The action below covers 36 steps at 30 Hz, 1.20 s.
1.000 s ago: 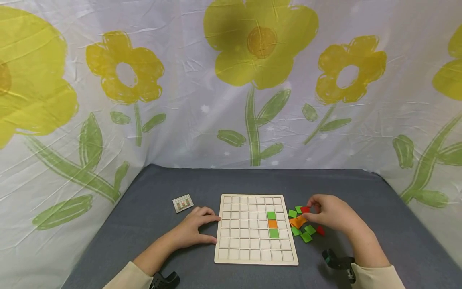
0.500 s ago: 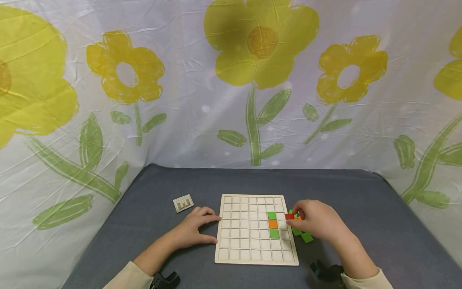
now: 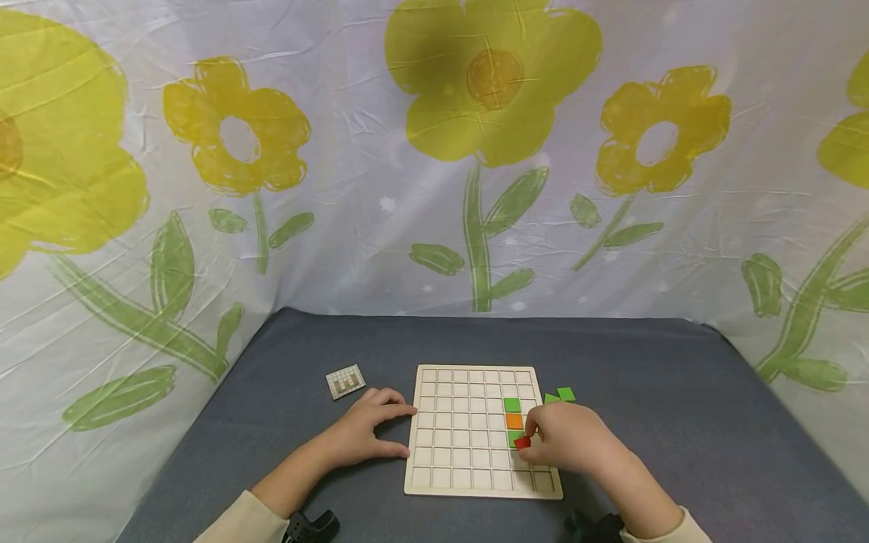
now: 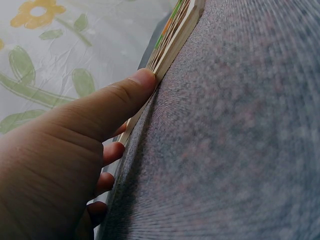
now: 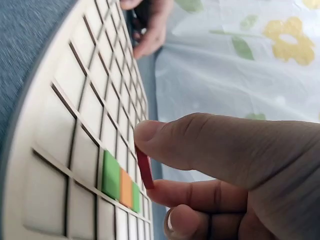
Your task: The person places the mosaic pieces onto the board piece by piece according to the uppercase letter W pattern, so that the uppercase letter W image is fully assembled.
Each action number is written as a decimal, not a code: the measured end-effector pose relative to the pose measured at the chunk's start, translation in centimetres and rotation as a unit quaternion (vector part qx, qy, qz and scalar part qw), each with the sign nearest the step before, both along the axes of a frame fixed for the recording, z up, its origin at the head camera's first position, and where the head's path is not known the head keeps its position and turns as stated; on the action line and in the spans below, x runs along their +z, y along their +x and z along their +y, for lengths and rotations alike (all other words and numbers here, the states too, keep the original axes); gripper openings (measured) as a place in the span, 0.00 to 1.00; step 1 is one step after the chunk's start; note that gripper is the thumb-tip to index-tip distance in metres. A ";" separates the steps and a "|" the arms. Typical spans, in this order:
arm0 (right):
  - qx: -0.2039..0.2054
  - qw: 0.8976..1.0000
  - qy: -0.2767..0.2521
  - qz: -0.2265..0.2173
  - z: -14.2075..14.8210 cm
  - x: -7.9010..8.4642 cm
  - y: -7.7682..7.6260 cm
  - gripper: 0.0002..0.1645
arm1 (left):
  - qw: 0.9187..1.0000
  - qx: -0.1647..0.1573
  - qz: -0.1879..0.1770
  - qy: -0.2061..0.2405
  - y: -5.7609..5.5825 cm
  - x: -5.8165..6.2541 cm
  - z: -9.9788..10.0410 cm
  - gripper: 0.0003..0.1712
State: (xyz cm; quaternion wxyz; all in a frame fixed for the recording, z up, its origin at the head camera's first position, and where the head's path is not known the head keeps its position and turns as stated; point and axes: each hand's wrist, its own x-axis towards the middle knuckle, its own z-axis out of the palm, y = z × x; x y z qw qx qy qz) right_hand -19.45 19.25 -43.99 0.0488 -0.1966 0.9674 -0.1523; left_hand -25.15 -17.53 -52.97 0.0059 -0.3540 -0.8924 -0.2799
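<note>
A red square tile (image 3: 522, 443) is pinched between the thumb and forefinger of my right hand (image 3: 570, 439), held over the right part of the wooden grid board (image 3: 450, 457). It overlaps the lower green tile (image 3: 512, 437) in the head view. The right wrist view shows the red tile (image 5: 144, 167) edge-on between the fingertips, above the board. Above that green tile in the same column sit an orange tile (image 3: 514, 421) and another green tile (image 3: 512, 405). My left hand (image 3: 363, 428) rests at the board's left edge, thumb and fingertips touching it, fingers loosely extended.
Loose green tiles (image 3: 566, 394) lie right of the board, the rest of the pile hidden behind my right hand. A small card with a grid pattern (image 3: 345, 381) lies left of the board on the dark tablecloth (image 3: 380, 343). A flowered curtain (image 3: 353, 226) hangs behind.
My right hand has picked the red tile from the pile and carried it left and toward me, over the board. The left hand has stayed at the board's edge.
</note>
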 end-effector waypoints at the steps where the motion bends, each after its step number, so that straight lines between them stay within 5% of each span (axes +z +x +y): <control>1: 0.003 1.000 0.002 -0.005 -0.1 -0.1 0.1 0.11 | 1.000 0.000 -0.001 0.000 0.0 0.0 0.0 0.38; 13: -0.002 0.998 0.026 -0.050 -1.1 -0.8 0.6 0.13 | 1.000 -0.003 0.000 0.001 0.3 0.5 0.1 0.37; 25: -0.027 0.999 0.043 -0.005 -1.6 -1.1 0.8 0.20 | 1.000 -0.005 -0.005 0.004 0.4 0.8 0.1 0.37; 36: -0.071 0.996 0.051 -0.036 -0.7 -1.2 -0.2 0.21 | 1.000 -0.006 -0.006 0.003 0.3 0.6 0.1 0.37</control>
